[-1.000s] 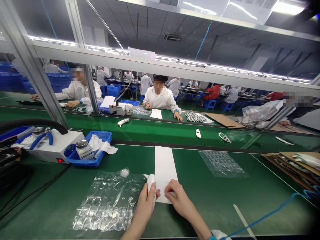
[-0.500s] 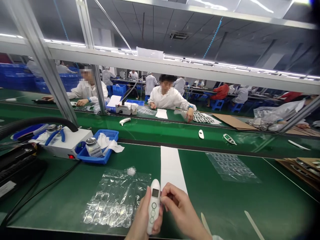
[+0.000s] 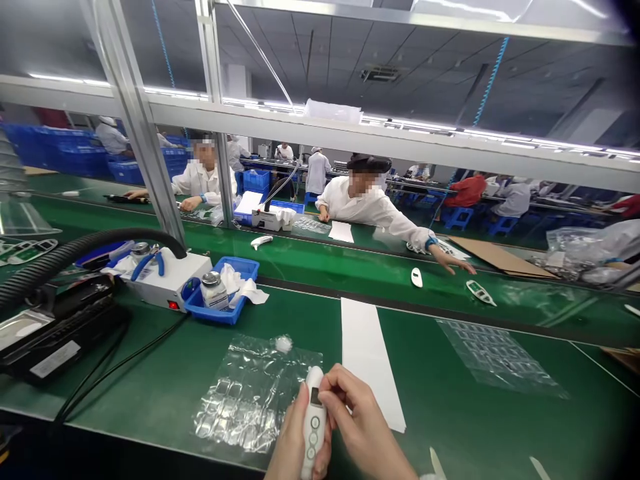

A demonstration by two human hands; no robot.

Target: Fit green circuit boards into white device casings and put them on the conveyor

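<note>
My left hand [image 3: 291, 435] is wrapped round a white handheld thermometer [image 3: 315, 432], held upright with its face towards me. A small dark screen [image 3: 315, 397] and several round buttons show on its front. At the screen's right edge, the fingertips of my right hand [image 3: 356, 415] are pinched together; whatever lies between them is too small to make out. Just left of the thermometer, a clear plastic pocket sheet [image 3: 250, 400] lies on the green bench. A strip of white paper [image 3: 373, 353] lies behind my right hand.
A blue tray [image 3: 213, 316] holds a metal-topped bottle and tissues. Beside it stands a white box [image 3: 193, 270] with blue-handled pliers. Another clear pocket sheet [image 3: 500, 357] is at right. White casings [image 3: 417, 277] rest on the green belt [image 3: 350, 267], where a co-worker's hand [image 3: 453, 260] reaches.
My view has turned left, shifting the scene rightwards. My right fingertips are now at the screen's edge, higher on the thermometer than before. The co-worker opposite has stretched an arm out over the belt.
</note>
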